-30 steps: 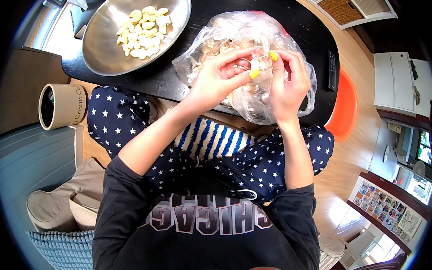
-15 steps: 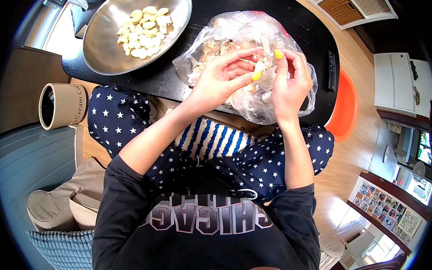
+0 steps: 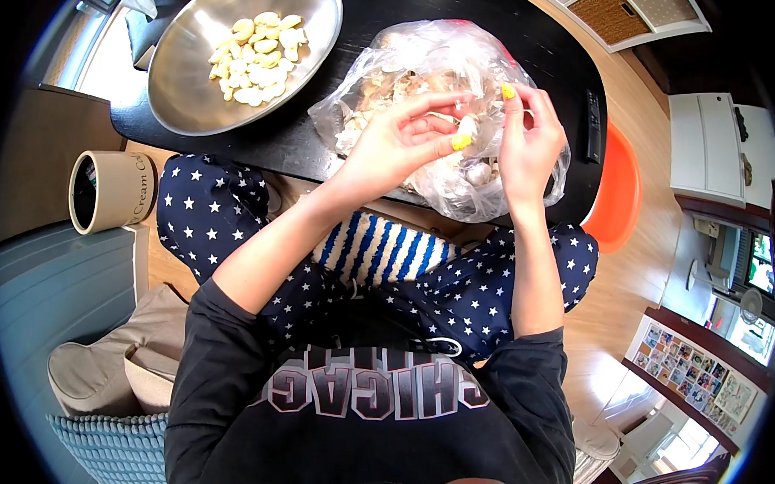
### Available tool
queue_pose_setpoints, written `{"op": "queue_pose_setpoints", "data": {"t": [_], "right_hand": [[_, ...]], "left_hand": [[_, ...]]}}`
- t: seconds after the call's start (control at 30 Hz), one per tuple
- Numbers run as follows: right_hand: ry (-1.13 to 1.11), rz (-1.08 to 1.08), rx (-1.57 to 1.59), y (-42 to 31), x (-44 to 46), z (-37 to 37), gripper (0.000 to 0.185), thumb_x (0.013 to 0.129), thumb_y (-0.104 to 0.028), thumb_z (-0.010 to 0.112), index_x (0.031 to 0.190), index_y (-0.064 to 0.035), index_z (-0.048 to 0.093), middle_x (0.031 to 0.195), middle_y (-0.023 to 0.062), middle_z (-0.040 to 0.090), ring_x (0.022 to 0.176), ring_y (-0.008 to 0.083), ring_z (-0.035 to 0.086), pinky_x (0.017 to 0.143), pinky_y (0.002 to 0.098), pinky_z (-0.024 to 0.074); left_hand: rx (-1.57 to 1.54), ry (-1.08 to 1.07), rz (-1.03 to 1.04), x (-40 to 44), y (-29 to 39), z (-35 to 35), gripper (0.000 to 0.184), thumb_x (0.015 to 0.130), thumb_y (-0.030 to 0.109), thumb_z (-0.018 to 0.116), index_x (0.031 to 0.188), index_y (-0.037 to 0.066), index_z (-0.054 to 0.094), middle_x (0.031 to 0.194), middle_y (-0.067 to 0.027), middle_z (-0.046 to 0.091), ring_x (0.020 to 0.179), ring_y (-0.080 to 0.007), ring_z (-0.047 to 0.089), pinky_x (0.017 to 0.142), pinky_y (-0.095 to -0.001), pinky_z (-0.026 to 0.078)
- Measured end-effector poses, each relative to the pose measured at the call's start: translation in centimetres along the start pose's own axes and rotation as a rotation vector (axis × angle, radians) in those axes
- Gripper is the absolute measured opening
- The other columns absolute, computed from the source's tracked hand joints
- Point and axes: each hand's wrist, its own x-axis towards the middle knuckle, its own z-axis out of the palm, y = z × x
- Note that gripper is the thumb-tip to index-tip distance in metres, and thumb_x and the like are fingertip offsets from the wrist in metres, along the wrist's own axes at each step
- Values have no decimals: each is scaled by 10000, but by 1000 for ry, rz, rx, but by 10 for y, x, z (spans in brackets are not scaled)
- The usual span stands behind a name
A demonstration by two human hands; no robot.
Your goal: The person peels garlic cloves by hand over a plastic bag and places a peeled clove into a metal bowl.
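A clear plastic bag (image 3: 479,187) with garlic and loose papery skins lies on the black table (image 3: 379,5). Over its middle, my left hand (image 3: 405,139) holds a pale garlic clove (image 3: 467,126) between thumb and fingers. Just to the right, my right hand (image 3: 529,143) is over the bag's right part, thumb and forefinger pinched near their tips; what they hold, if anything, is too small to tell. At the upper left a wide steel bowl (image 3: 177,87) contains several peeled cloves (image 3: 257,63).
A dark remote (image 3: 593,125) lies at the table's right end, beside an orange seat (image 3: 618,191). Left of the table stands a cream bin (image 3: 112,190). A blue-and-white striped cloth (image 3: 386,249) is between my knees.
My right hand has moved a little right, away from my left hand, which stays nearly in place with the clove. The gap between them has widened.
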Motion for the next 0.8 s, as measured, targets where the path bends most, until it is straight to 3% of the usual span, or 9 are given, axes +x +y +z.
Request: {"op": "queue_pose_setpoints", "data": {"t": [0.1, 0.27, 0.43, 0.53, 0.7, 0.8], "right_hand": [[-200, -9, -59, 16, -2, 2, 52, 823, -33, 585, 823, 17, 600, 738, 101, 579, 608, 207, 559, 583, 289, 439], [-266, 36, -57, -4, -3, 2, 52, 803, -37, 607, 838, 1, 613, 759, 97, 587, 649, 191, 569, 605, 278, 441], [-316, 27, 322, -4, -5, 7, 125, 791, -36, 631, 909, -1, 616, 856, 69, 597, 734, 136, 581, 664, 246, 460], [-351, 15, 333, -7, -8, 9, 128, 784, -29, 641, 907, 0, 615, 854, 65, 597, 747, 126, 580, 674, 239, 461], [-338, 7, 320, -8, -9, 8, 102, 790, -22, 633, 883, 7, 603, 836, 68, 593, 737, 122, 580, 667, 236, 459], [-217, -44, 252, 1, -8, 10, 80, 800, -17, 621, 871, 7, 597, 815, 69, 594, 712, 123, 579, 653, 239, 459]], "left_hand": [[99, 129, 13, 5, -2, -7, 474, 836, 58, 622, 1276, 12, 450, 1141, -94, 544, 1068, -138, 533, 934, -272, 439], [134, 196, 9, 7, -7, -11, 467, 836, 59, 625, 1268, 5, 455, 1166, -105, 540, 1074, -141, 531, 938, -272, 438], [151, 235, -16, 7, -5, -10, 457, 837, 67, 628, 1258, 2, 462, 1152, -112, 552, 1068, -148, 538, 935, -275, 442], [111, 218, 27, 8, -8, -12, 450, 836, 63, 628, 1252, 0, 467, 1137, -116, 559, 1062, -152, 544, 932, -275, 446], [127, 211, 35, 8, -6, -10, 444, 837, 38, 614, 1253, 0, 464, 1147, -120, 554, 1061, -154, 548, 933, -277, 447], [129, 213, 10, 7, -5, -8, 455, 838, 35, 611, 1263, 2, 451, 1151, -121, 550, 1059, -160, 553, 932, -278, 448]]}}
